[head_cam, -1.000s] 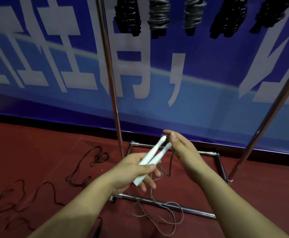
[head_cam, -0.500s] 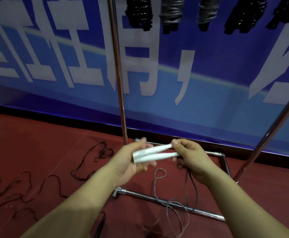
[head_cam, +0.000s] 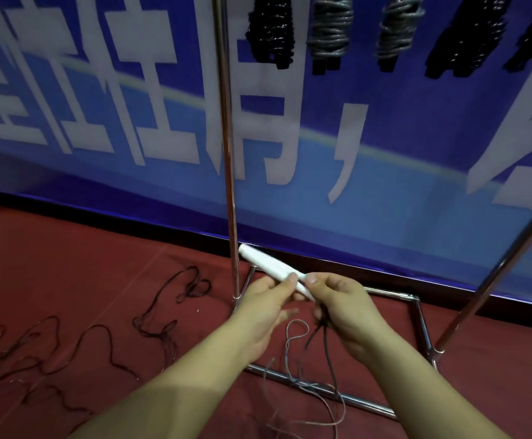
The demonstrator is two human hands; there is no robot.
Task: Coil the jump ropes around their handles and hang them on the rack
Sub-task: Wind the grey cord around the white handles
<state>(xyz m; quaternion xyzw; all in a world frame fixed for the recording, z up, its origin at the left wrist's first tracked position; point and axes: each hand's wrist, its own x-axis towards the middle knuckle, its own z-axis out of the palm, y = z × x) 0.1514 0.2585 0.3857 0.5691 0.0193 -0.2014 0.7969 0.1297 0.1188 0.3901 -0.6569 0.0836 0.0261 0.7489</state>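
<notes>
White, light, stiff handles (head_cam: 271, 269) pinched by left hand (head_cam: 266, 307) below the rack (head_cam: 226, 153); right hand (head_cam: 342, 307) grips their limp, tangle-prone cord (head_cam: 296, 337)

Top edge cuts off the hung coiled ropes (head_cam: 331, 30) and rack (head_cam: 225, 122).

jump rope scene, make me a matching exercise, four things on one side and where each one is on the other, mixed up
Things:
1. white handles
2. dark loose rope
3. coiled ropes
4. grey cord

Places:
A. hanging at the top of the rack
B. lying on the red floor, left
C. held between both hands
D. dangling below the hands

Pairs: 1-C, 2-B, 3-A, 4-D
</notes>
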